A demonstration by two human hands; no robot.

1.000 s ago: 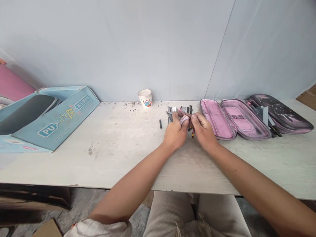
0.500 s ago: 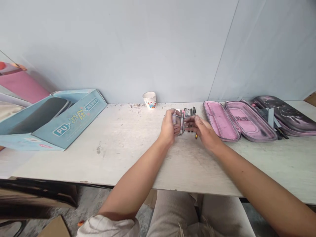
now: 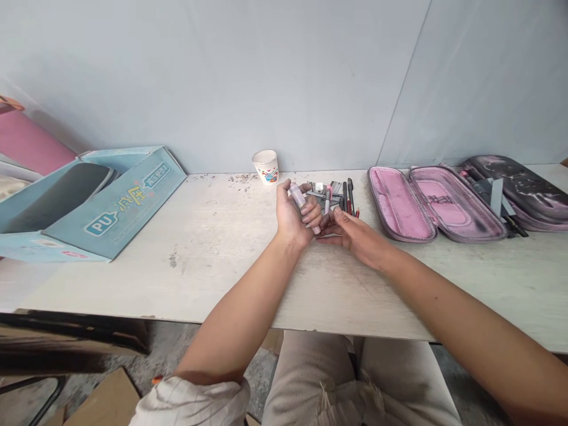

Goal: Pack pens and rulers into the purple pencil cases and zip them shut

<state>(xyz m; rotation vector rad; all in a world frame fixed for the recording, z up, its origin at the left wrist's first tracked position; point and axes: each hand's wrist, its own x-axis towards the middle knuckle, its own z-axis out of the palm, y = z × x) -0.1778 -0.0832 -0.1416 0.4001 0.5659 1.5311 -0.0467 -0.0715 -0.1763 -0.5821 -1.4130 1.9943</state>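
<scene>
Left hand wrapped around pinkish tube over the table, left of the pens; right hand half-curled by its lower end, can't tell if gripping.

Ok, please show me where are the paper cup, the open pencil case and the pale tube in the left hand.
Paper cup (image 3: 267, 171): head view, on its printed front.
Open pencil case (image 3: 402, 204): head view, on the pink lining, left half.
Pale tube (image 3: 298, 196): head view, on its upper part.

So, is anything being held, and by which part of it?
The left hand holds a pale pink tube, its fingers curled around the middle; whether the right hand grips it is unclear.
</scene>
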